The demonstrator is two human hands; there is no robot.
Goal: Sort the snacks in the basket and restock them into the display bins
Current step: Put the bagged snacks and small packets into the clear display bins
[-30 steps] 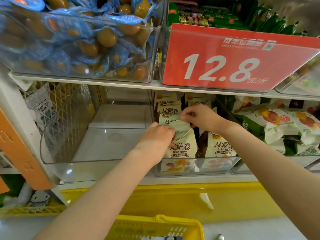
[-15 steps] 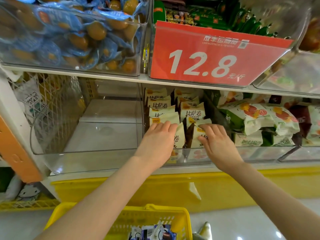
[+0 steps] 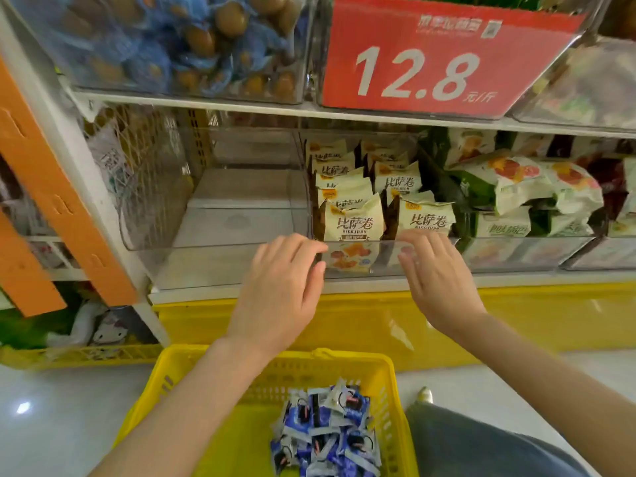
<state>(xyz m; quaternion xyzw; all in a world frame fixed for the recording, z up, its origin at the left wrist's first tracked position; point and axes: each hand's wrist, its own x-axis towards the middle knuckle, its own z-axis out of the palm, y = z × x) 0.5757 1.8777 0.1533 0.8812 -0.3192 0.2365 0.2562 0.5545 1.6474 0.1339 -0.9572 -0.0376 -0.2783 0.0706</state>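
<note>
Cream snack packs (image 3: 358, 215) stand in two rows inside a clear display bin (image 3: 385, 241) on the lower shelf. My left hand (image 3: 285, 287) and my right hand (image 3: 437, 273) hover just in front of that bin's front wall, fingers relaxed and holding nothing. Below them a yellow basket (image 3: 220, 359) sits on the floor with a heap of blue and white wrapped snacks (image 3: 327, 432) inside.
An empty clear bin (image 3: 220, 242) stands left of the cream packs. Green and white packs (image 3: 509, 191) fill the bin to the right. Above hang blue-wrapped egg snacks (image 3: 179, 46) and a red 12.8 price sign (image 3: 430, 60). An orange upright (image 3: 51, 187) stands at left.
Both hands have let go of the cream packs and drawn back out of the bin to its front. The view has tilted down, showing more of the basket.
</note>
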